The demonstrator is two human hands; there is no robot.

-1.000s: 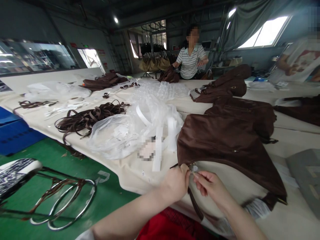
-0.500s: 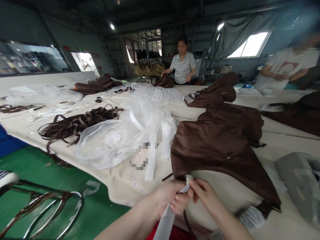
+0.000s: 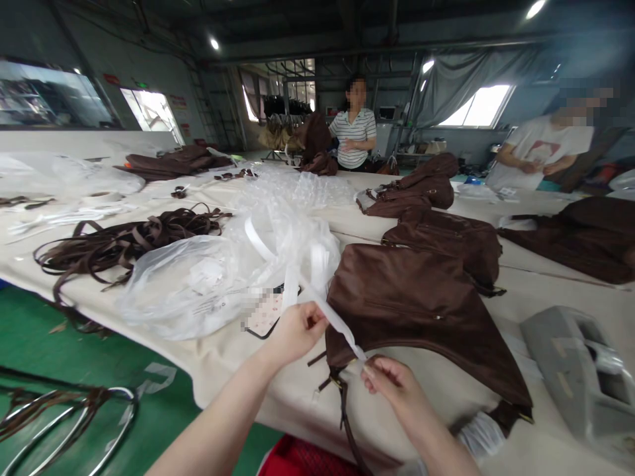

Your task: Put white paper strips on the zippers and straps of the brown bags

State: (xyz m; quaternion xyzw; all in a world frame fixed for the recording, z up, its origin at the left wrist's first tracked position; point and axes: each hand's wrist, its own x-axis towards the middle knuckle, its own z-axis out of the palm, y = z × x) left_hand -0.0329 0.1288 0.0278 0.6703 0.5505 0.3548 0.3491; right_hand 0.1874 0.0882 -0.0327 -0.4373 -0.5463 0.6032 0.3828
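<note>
A white strip [image 3: 340,322] stretches between my two hands, over the near left corner of a dark brown bag [image 3: 407,291]. My left hand [image 3: 300,328] pinches it at its upper left part. The fingers of my right hand [image 3: 389,380] close on its lower right end. Below the bag's corner a thin brown strap [image 3: 344,403] with a metal clasp hangs over the table edge. Just left of my left hand lies a phone-like flat item [image 3: 264,314], partly blurred out, with white strips above it.
Clear plastic bags [image 3: 178,287] and a heap of brown straps [image 3: 143,238] lie to the left. A grey tape dispenser [image 3: 570,370] stands at the right. More brown bags [image 3: 446,241] lie behind. Two people stand across the table [image 3: 297,410].
My hands have moved apart, the left up and leftward, drawing the white strip out between them. The view has shifted right. The person across the table now has a brown bag raised.
</note>
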